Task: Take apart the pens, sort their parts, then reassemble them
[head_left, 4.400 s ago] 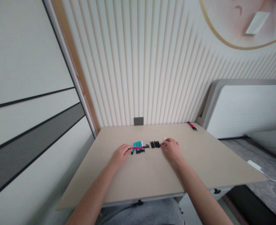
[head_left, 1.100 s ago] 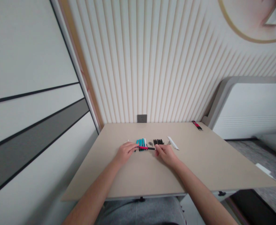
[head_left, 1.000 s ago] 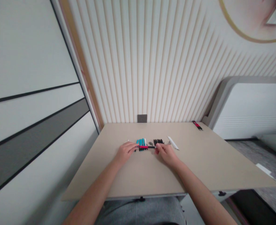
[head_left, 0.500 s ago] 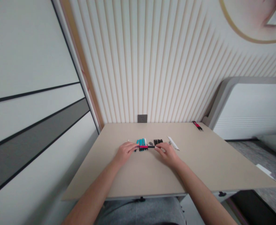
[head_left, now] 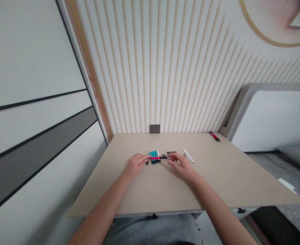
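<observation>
Pink pen — held in left grip, tip by right hand.

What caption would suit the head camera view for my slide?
Left hand holds a red-and-black pen across a row of teal pens; right hand hovers open near its tip, over a beige table.

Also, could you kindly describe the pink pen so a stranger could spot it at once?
On the beige table, below the wall socket, find the row of teal pens. The pink-and-black pen lies across them, held by the left hand; only it runs sideways.
</observation>
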The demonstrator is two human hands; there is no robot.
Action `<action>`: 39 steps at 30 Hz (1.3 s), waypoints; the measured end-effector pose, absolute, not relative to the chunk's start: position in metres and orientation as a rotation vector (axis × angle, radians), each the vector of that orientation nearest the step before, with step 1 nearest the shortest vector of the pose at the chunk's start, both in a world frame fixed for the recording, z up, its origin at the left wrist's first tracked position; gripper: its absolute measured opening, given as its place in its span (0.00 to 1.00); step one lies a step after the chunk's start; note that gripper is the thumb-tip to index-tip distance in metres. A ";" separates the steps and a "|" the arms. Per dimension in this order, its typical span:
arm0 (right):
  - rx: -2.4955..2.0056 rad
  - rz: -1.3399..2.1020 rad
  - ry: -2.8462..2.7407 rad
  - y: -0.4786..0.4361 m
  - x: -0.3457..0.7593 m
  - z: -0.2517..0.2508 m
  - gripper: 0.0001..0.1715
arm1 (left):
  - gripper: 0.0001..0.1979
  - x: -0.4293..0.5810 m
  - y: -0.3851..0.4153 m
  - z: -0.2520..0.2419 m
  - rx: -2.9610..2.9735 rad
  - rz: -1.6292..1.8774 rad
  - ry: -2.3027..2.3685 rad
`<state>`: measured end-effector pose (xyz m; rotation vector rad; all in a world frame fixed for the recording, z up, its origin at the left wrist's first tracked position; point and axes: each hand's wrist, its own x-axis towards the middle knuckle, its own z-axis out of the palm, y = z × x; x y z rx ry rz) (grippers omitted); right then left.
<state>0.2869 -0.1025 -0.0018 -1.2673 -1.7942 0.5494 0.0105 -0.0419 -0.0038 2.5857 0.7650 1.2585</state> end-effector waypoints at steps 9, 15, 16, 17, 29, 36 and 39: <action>-1.352 0.483 -1.895 -0.105 0.287 -0.001 0.27 | 0.13 0.014 -0.046 0.000 2.673 1.258 0.710; -1.301 0.496 -1.856 -0.103 0.286 -0.003 0.18 | 0.13 0.014 -0.046 0.000 2.647 1.267 0.755; -1.286 0.477 -1.858 -0.103 0.287 -0.002 0.17 | 0.13 0.014 -0.046 0.000 2.637 1.267 0.763; -1.275 0.452 -1.869 -0.104 0.287 -0.001 0.17 | 0.13 0.014 -0.046 0.000 2.633 1.262 0.766; -1.361 0.854 -1.810 -0.110 0.281 -0.004 0.36 | 0.13 0.011 -0.045 -0.002 2.809 1.202 0.703; -1.277 0.528 -1.822 -0.103 0.285 -0.001 0.18 | 0.14 0.014 -0.048 0.002 2.772 1.261 0.753; -1.279 0.410 -1.874 -0.103 0.287 0.001 0.15 | 0.14 0.014 -0.049 0.003 2.763 1.269 0.759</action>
